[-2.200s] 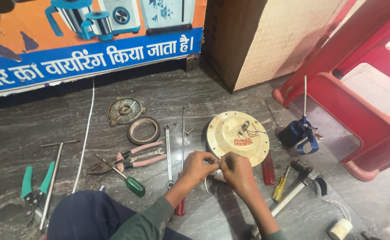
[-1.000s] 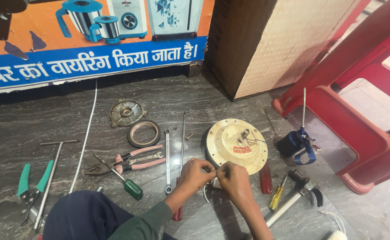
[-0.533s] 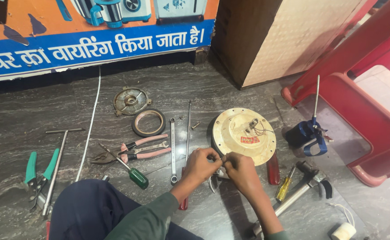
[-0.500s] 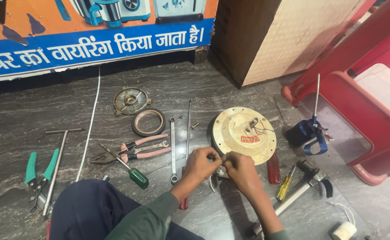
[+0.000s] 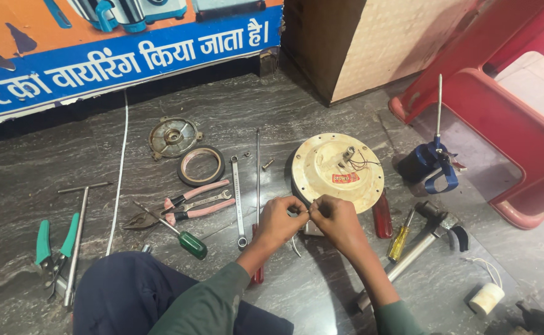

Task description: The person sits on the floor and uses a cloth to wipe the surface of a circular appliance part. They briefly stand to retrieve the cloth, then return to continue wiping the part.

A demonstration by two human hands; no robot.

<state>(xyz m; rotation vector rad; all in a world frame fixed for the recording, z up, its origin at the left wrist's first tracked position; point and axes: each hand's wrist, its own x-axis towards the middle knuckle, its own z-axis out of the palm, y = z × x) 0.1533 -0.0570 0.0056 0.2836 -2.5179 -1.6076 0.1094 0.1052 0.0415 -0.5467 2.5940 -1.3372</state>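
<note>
My hands: left hand (image 5: 282, 218) and right hand (image 5: 335, 218) meet, fingers pinched narrow on something small — too small to tell.
Motor disc (image 5: 338, 172): on the floor, just beyond my hands.
Progress: disc lies opened, wires exposed — reassembly seemingly remains.

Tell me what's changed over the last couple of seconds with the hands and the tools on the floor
Almost nothing. Both the left hand and the right hand stay pinched together at the near edge of the cream round motor cover, working something too small to make out. Only the camera view shifts slightly. The pink-handled pliers, green-handled screwdriver, spanner and blue oil can lie where they were.
</note>
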